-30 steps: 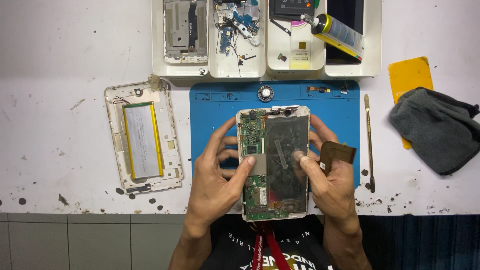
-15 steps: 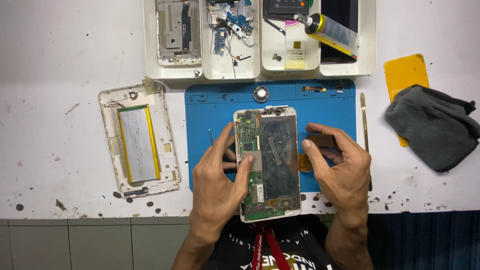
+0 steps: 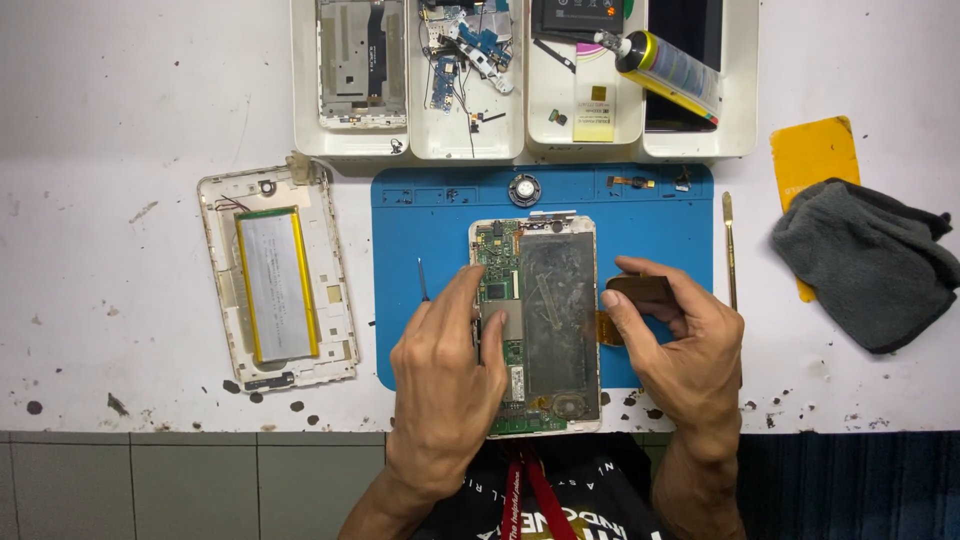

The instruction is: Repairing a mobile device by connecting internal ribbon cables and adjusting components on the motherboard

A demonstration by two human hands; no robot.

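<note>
Nearest the body, the left hand [image 3: 445, 375] lies flat, fingers spread, pinning an opened tablet [image 3: 537, 325] on the blue mat [image 3: 420, 215]. Its green circuit board and dull metal plate are exposed. The right hand [image 3: 680, 345] pinches a small dark part [image 3: 640, 290] on an orange ribbon. Beyond, the white back cover [image 3: 277, 278] lies removed, and trays [image 3: 350, 140] hold loose parts.

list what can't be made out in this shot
Head view only:
- Tablet lower left board: covered by the left hand.
- Dark part in the right hand: fingers hide most of it.
- Trays: cut off by the top edge.
- Parts in trays: too small to identify.
</note>
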